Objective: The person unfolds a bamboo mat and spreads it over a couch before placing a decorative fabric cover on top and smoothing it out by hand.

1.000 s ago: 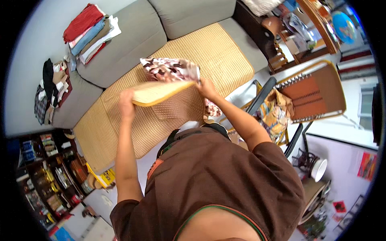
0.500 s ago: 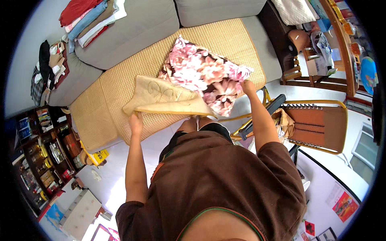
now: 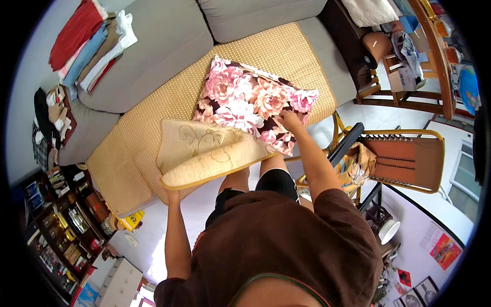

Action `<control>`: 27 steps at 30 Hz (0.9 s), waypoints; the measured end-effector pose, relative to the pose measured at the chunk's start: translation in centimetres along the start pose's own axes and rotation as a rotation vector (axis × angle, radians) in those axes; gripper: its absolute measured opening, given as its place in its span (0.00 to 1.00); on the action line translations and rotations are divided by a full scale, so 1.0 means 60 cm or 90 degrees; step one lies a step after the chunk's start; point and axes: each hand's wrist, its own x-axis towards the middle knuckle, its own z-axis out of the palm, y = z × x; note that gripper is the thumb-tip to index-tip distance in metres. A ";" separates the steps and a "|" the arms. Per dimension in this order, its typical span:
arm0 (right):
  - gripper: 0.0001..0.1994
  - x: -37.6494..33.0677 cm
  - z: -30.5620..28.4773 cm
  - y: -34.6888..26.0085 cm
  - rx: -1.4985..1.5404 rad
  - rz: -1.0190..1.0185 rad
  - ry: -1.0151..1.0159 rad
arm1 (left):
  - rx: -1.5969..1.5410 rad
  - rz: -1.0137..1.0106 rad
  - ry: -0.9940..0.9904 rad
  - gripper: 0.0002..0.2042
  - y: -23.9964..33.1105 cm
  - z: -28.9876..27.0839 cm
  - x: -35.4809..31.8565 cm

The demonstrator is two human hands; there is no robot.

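Observation:
My left hand (image 3: 174, 194) is at the near left corner of a beige embroidered cloth (image 3: 199, 140) with a yellowish-brown edge. Its fingers are mostly hidden under the cloth, which it grips and holds up, so the near edge folds and shows the underside. Part of the cloth lies over the lower left of a floral cushion (image 3: 238, 94) in pink, white and dark brown. My right hand (image 3: 290, 122) is closed at the lower right part of this cushion, fingers curled against its fabric. The fingertips are hard to make out.
The cushion lies on a grey sofa (image 3: 153, 51) with a woven tan mat (image 3: 128, 148). Folded clothes (image 3: 92, 43) are stacked at the far left. A folding chair (image 3: 404, 161) stands at the right, close to my right arm; a bookshelf (image 3: 61, 225) is at the left.
My left hand has drawn the cloth's near edge closer and bent it up. My right hand has moved left from the cushion's corner onto its face. The cushion lies flatter.

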 end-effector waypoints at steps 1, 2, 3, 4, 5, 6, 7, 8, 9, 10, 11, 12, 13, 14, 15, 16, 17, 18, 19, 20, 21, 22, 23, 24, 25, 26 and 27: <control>0.19 0.015 -0.002 0.005 -0.023 0.010 0.032 | -0.053 -0.037 -0.012 0.25 0.002 0.005 -0.003; 0.19 0.029 0.000 0.006 -0.044 0.016 0.059 | -0.050 -0.037 -0.014 0.25 -0.002 0.008 -0.016; 0.23 0.049 -0.005 0.001 -0.068 0.061 0.005 | -0.194 -0.210 0.039 0.26 -0.007 0.010 -0.034; 0.25 0.068 -0.010 -0.011 -0.100 0.087 -0.020 | -0.339 -0.381 0.096 0.26 -0.009 0.014 -0.048; 0.27 0.094 -0.005 0.007 -0.102 0.102 -0.005 | -0.344 -0.376 0.090 0.26 0.005 0.026 -0.052; 0.29 0.118 0.005 0.042 -0.107 0.124 0.011 | -0.318 -0.323 0.059 0.26 0.033 0.033 -0.056; 0.31 0.139 0.009 0.058 -0.138 0.152 -0.003 | -0.290 -0.272 0.035 0.25 0.065 0.036 -0.061; 0.33 0.159 0.022 0.083 -0.139 0.169 0.028 | -0.264 -0.218 0.015 0.25 0.094 0.044 -0.065; 0.34 0.173 0.021 0.073 -0.152 0.166 -0.011 | -0.271 -0.225 0.023 0.24 0.112 0.046 -0.086; 0.35 0.184 0.015 0.063 -0.164 0.164 -0.047 | -0.280 -0.230 0.030 0.22 0.131 0.048 -0.102; 0.39 0.195 0.011 0.083 -0.180 0.166 -0.046 | -0.183 -0.205 -0.005 0.20 0.172 0.065 -0.096; 0.43 0.209 0.021 0.107 -0.226 0.180 -0.056 | -0.084 -0.178 -0.034 0.18 0.204 0.080 -0.092; 0.44 0.222 0.030 0.104 -0.246 0.156 -0.041 | -0.043 -0.154 -0.071 0.15 0.206 0.084 -0.104; 0.45 0.232 0.038 0.103 -0.266 0.133 -0.024 | -0.003 -0.129 -0.108 0.12 0.208 0.090 -0.111; 0.46 0.244 0.054 0.128 -0.249 0.140 -0.002 | 0.053 0.038 -0.102 0.11 0.244 0.118 -0.105; 0.47 0.266 0.068 0.150 -0.231 0.144 0.023 | 0.052 0.000 -0.095 0.11 0.269 0.141 -0.109; 0.45 0.265 0.059 0.121 -0.258 0.114 -0.019 | 0.052 -0.001 -0.100 0.11 0.291 0.155 -0.117; 0.45 0.272 0.031 0.100 -0.252 0.103 -0.024 | 0.048 0.002 -0.111 0.11 0.314 0.169 -0.121; 0.44 0.279 0.000 0.091 -0.249 0.098 -0.124 | 0.053 0.000 -0.107 0.11 0.328 0.183 -0.121; 0.43 0.283 -0.020 0.091 -0.245 0.098 -0.222 | 0.076 0.001 -0.133 0.11 0.340 0.196 -0.117; 0.43 0.284 -0.016 0.102 -0.243 0.098 -0.226 | 0.099 -0.001 -0.161 0.11 0.352 0.206 -0.117; 0.37 0.281 -0.009 0.110 -0.193 0.032 -0.156 | 0.101 -0.003 -0.162 0.11 0.361 0.213 -0.114; 0.33 0.280 -0.004 0.123 -0.146 -0.034 -0.086 | 0.122 0.010 -0.147 0.11 0.372 0.224 -0.110; 0.28 0.277 -0.001 0.137 -0.100 -0.098 -0.015 | 0.141 0.023 -0.132 0.11 0.381 0.235 -0.104; 0.21 0.271 -0.008 0.132 -0.061 -0.130 0.059 | 0.149 -0.013 -0.142 0.10 0.392 0.243 -0.095; 0.17 0.263 -0.020 0.132 -0.014 -0.178 0.134 | 0.147 -0.020 -0.139 0.10 0.404 0.252 -0.089; 0.17 0.252 -0.052 0.122 -0.004 -0.165 0.074 | 0.159 0.002 -0.108 0.10 0.428 0.256 -0.078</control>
